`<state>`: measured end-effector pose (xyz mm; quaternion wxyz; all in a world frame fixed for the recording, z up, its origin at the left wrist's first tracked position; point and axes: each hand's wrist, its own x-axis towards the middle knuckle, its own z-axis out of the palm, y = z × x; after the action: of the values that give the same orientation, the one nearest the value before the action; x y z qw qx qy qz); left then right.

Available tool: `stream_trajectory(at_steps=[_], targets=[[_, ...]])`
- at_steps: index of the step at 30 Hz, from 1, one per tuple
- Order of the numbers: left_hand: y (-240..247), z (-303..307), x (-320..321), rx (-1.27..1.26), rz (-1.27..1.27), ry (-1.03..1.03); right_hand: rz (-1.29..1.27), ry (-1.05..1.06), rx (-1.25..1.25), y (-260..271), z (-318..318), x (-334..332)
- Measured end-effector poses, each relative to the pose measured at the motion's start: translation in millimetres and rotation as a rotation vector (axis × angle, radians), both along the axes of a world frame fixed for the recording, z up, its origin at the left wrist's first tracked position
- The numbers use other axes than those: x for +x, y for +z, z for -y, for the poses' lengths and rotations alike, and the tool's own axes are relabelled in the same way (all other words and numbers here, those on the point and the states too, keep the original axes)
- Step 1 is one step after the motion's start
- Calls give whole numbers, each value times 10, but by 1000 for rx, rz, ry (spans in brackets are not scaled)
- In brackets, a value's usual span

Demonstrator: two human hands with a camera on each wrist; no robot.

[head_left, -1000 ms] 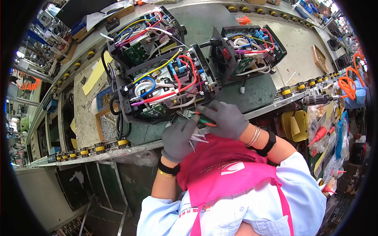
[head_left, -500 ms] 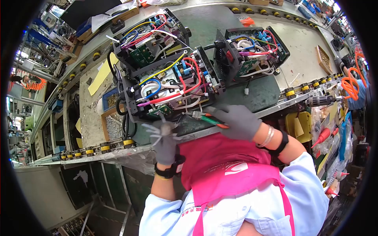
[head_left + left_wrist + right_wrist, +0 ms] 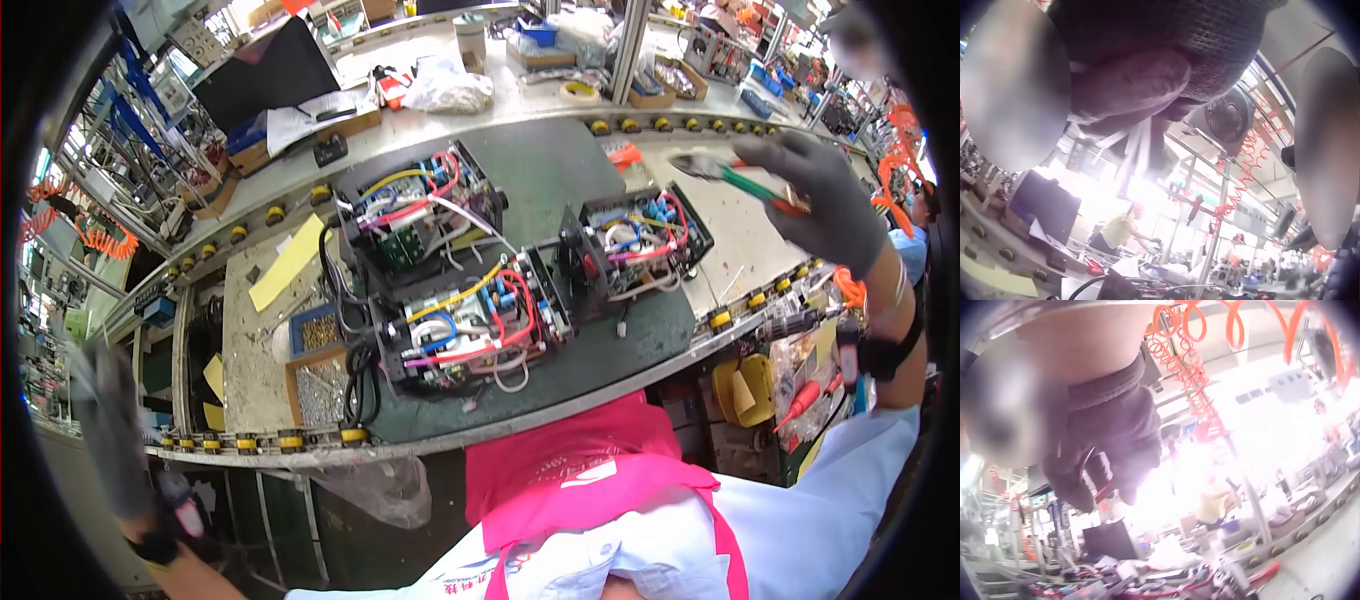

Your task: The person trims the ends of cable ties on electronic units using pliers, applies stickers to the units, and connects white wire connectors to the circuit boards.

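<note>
a pair of cutters [image 3: 742, 182] with green and orange handles is held in the gloved right hand [image 3: 828, 200], its fingers clamped round the handles; the tool is raised over the right part of the desk [image 3: 725, 255], beyond the nearest roller row. white strips [image 3: 1141, 150] are pinched in the gloved left hand [image 3: 112, 430], their ends seen below the thumb in the left wrist view; this hand is held out at the far left, well apart from the other and blurred in the head view.

between the hands, three uncovered wired units are set on a green mat [image 3: 560, 160]: a front unit [image 3: 465, 340], a rear unit [image 3: 412, 210] and a right unit [image 3: 640, 240]. to their left, a yellow sheet [image 3: 288, 265] is laid near a blue box [image 3: 293, 338] of small parts. a pink apron [image 3: 590, 485] is worn by the person. farther back, a black monitor [image 3: 265, 75] is seen.
</note>
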<state>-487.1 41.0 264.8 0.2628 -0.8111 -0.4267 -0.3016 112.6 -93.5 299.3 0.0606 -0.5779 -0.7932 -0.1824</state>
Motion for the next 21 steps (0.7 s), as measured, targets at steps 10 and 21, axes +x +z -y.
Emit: stream_trajectory(at_steps=[10,21], targets=[[-653,-1193,2455,-536,-343,-504,315,268,92,-776,-2158,-499],[-1109,-1809,2649,-541,194,-710,100,407,-39,-1311,-2556,-725]])
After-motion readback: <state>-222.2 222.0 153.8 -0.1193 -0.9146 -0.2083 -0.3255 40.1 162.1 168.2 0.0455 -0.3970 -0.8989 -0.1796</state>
